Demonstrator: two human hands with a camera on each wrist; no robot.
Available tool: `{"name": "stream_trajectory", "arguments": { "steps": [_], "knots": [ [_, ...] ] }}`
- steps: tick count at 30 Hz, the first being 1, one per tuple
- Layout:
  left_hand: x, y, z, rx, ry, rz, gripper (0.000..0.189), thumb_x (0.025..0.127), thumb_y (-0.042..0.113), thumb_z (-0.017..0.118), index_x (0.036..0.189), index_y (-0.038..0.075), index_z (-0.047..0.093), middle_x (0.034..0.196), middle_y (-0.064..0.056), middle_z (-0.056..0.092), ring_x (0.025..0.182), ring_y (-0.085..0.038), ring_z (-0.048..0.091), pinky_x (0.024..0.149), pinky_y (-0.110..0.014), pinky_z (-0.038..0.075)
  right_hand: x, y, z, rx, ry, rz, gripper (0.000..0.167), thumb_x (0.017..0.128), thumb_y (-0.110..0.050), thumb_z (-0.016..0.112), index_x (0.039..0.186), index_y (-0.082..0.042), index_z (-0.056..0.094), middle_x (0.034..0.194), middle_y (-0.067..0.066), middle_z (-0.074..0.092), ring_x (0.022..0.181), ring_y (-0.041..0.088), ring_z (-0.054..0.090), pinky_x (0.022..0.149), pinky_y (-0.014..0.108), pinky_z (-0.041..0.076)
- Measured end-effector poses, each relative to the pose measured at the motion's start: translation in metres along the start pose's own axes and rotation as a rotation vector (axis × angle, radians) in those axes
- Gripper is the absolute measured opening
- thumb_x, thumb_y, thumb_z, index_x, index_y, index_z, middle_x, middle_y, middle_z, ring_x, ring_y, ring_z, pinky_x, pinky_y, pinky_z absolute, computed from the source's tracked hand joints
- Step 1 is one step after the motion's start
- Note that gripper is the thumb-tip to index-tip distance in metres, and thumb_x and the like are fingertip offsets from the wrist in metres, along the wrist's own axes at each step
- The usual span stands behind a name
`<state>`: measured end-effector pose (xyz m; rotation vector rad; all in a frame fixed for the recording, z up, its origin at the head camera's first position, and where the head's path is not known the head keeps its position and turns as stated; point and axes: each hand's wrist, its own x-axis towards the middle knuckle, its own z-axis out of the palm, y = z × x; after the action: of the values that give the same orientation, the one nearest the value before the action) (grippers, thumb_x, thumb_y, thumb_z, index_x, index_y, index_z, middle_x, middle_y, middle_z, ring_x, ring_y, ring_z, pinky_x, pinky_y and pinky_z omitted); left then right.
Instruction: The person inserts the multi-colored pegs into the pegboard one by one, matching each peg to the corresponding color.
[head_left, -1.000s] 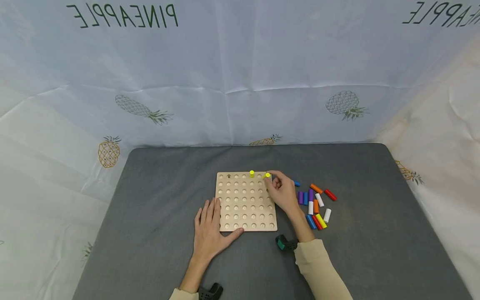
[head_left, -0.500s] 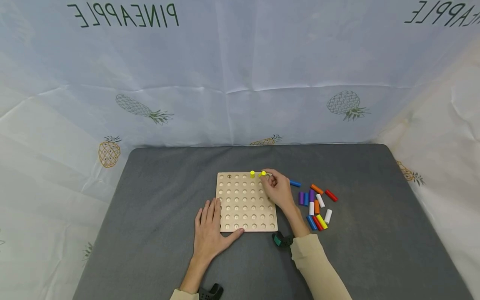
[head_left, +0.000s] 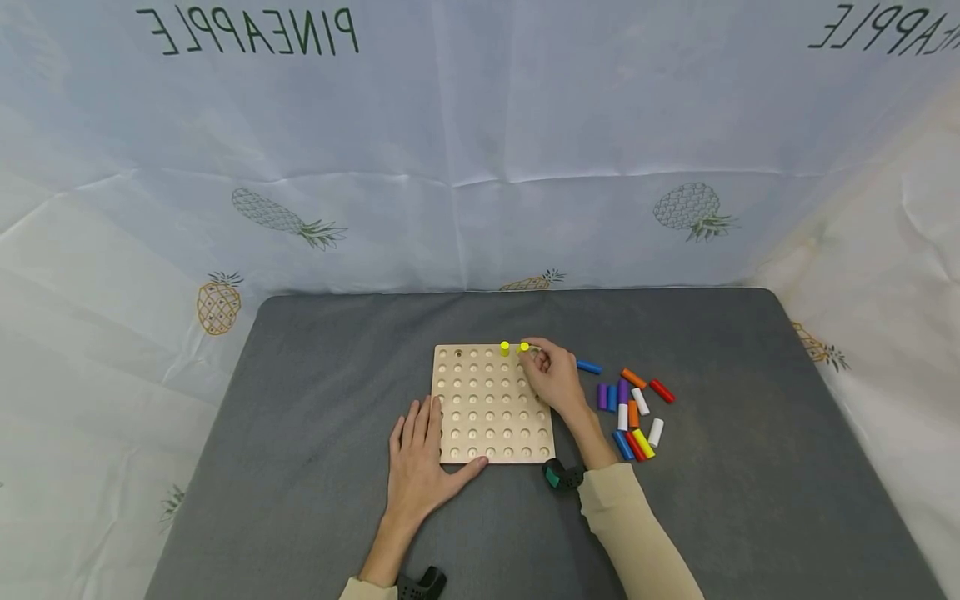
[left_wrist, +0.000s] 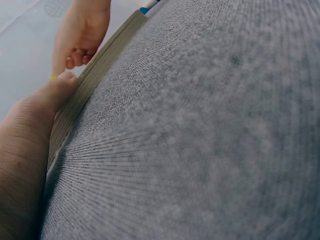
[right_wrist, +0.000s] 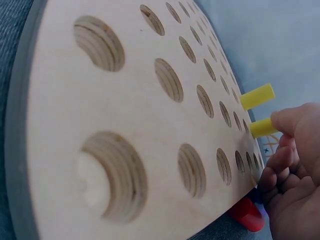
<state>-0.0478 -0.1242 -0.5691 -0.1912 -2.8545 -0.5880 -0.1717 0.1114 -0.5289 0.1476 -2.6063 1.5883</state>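
A square wooden pegboard (head_left: 481, 424) with rows of round holes lies on the grey-covered table. My right hand (head_left: 556, 377) is over its back right corner, thumb and finger pinching a yellow peg (head_left: 524, 347). In the right wrist view this yellow peg (right_wrist: 262, 128) stands with its lower end at a hole in the back row. One hole to the left, another yellow peg (head_left: 505, 348) stands upright. With fingers spread, my left hand (head_left: 420, 471) rests along the board's left edge, its thumb at the front edge. The left wrist view shows that thumb (left_wrist: 60, 90) against the board's side.
Right of the board lie several loose pegs: an orange peg (head_left: 633, 378), a red peg (head_left: 662, 391), a white peg (head_left: 656, 432), a yellow peg (head_left: 642, 443), plus blue and purple ones. A blue peg (head_left: 588, 367) lies near my right hand. Behind the table hangs a pineapple-print curtain (head_left: 480, 233).
My right hand has moved slightly left along the back row with the yellow peg, from the corner to beside the standing yellow peg. The left hand has stayed put.
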Motion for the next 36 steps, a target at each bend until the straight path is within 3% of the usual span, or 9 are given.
{"name": "stream_trajectory", "arguments": {
  "steps": [20, 36],
  "knots": [
    [-0.0004, -0.0005, 0.0003, -0.001, -0.004, 0.0, 0.122, 0.072, 0.078, 0.072, 0.162, 0.007, 0.029, 0.163, -0.016, 0.041, 0.152, -0.038, 0.036, 0.122, -0.059, 0.027, 0.0052, -0.0057, 0.0003, -0.052, -0.08, 0.021, 0.031, 0.1, -0.013, 0.063, 0.127, 0.0, 0.069, 0.062, 0.005, 0.051, 0.046, 0.011, 0.041, 0.044, 0.02, 0.033],
    [-0.0003, -0.0014, 0.0006, 0.006, 0.013, 0.014, 0.121, 0.072, 0.079, 0.07, 0.161, 0.007, 0.03, 0.162, -0.016, 0.042, 0.151, -0.038, 0.037, 0.122, -0.059, 0.028, 0.0066, -0.0031, 0.0022, -0.059, -0.087, 0.045, 0.033, 0.101, -0.012, 0.06, 0.131, -0.001, 0.067, 0.062, 0.002, 0.048, 0.048, 0.01, 0.039, 0.045, 0.021, 0.031]
  ]
}}
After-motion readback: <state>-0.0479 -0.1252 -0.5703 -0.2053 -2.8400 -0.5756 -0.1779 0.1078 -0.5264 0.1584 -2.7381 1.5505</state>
